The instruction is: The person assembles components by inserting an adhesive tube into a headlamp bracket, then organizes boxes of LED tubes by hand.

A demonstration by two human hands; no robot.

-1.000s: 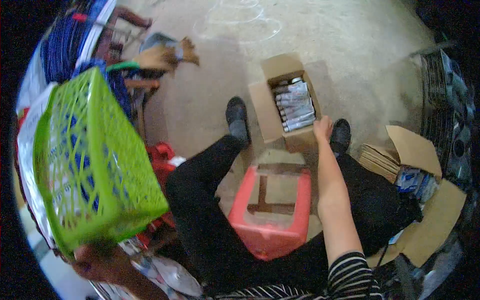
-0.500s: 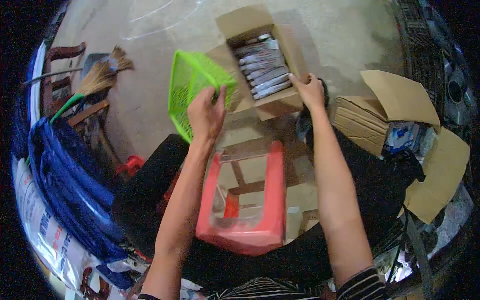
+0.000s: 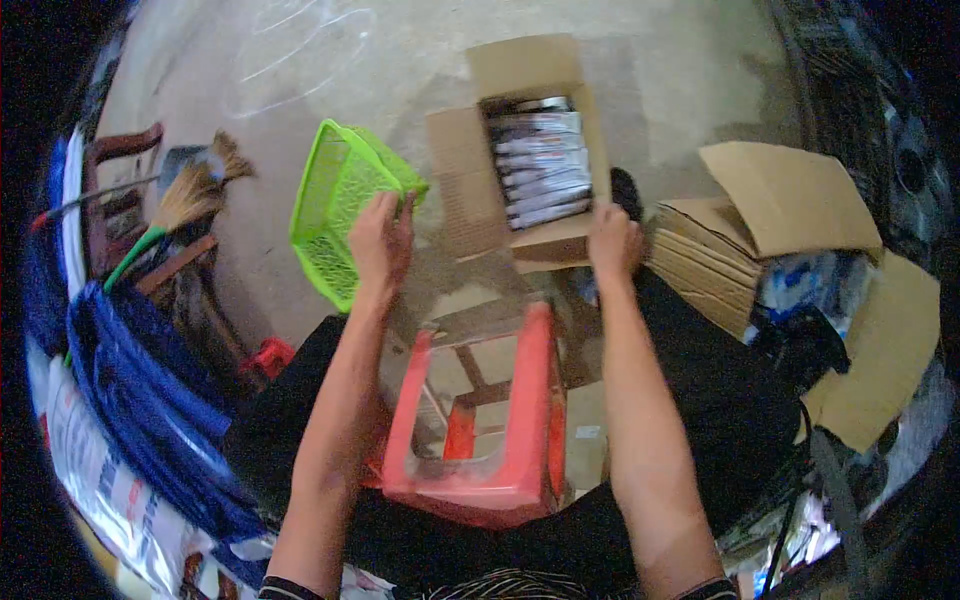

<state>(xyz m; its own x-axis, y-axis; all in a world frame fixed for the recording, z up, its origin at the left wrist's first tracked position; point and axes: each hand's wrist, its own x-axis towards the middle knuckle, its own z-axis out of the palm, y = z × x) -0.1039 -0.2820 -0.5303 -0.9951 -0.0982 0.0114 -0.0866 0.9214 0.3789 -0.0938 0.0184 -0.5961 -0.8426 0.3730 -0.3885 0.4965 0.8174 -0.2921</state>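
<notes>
A bright green plastic basket with openwork sides is tipped on its side, its mouth turned left. My left hand is closed on its right-hand edge. Right of it stands an open cardboard box with a row of several white, printed tube-like packs inside. At the box's near right corner my right hand is closed on the cardboard edge; its fingertips are partly hidden. Between my forearms is a red plastic stool, with an open or see-through middle.
At right, another open cardboard box holds blue-and-white packets. A straw broom with a green handle lies at left, above blue sheeting and a white printed sack. Metal-looking clutter lines the right edge.
The basket and my left hand have shifted left and slightly down. My right hand has moved down along the box corner, its fingers more curled. The box sits straighter in view.
</notes>
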